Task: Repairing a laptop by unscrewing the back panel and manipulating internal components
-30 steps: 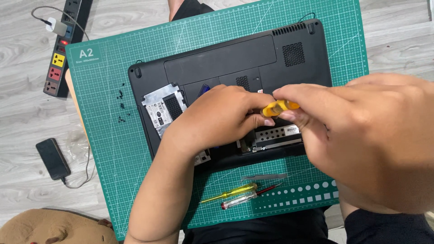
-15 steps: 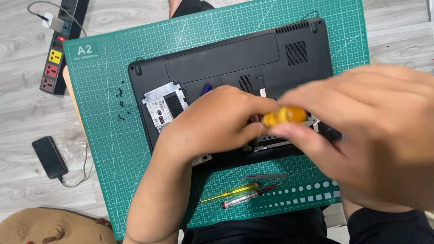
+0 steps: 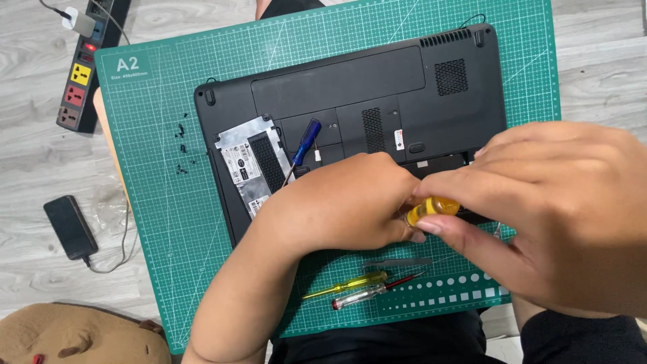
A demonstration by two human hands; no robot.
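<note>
Gripping the yellow-handled screwdriver in the right hand, thumb and fingers closing around the handle. Working at the near edge of the upturned black laptop, which is lying base-up on the green cutting mat.

Curling the left hand over the laptop's near edge, knuckles up, just beside the yellow handle. Hiding the fingertips beneath the hand: not possible to tell whether gripping the shaft, steadying it or merely resting.

Changes over the last second:
- Bringing the yellow handle down from the middle of the base to the near edge, toward the body.
- Drawing the left hand the same way, now exposing the whole blue-handled screwdriver lying on the base beside the silver-framed hard drive.
- Leaving the laptop in place on the mat.

Judgement: probably moving the driver work to a point along the near edge. Covering the tip with both hands, so seating not confirmable.

Lying idle on the mat: a slim yellow screwdriver, a clear-handled screwdriver, tweezers, and loose black screws at the laptop's left.
</note>
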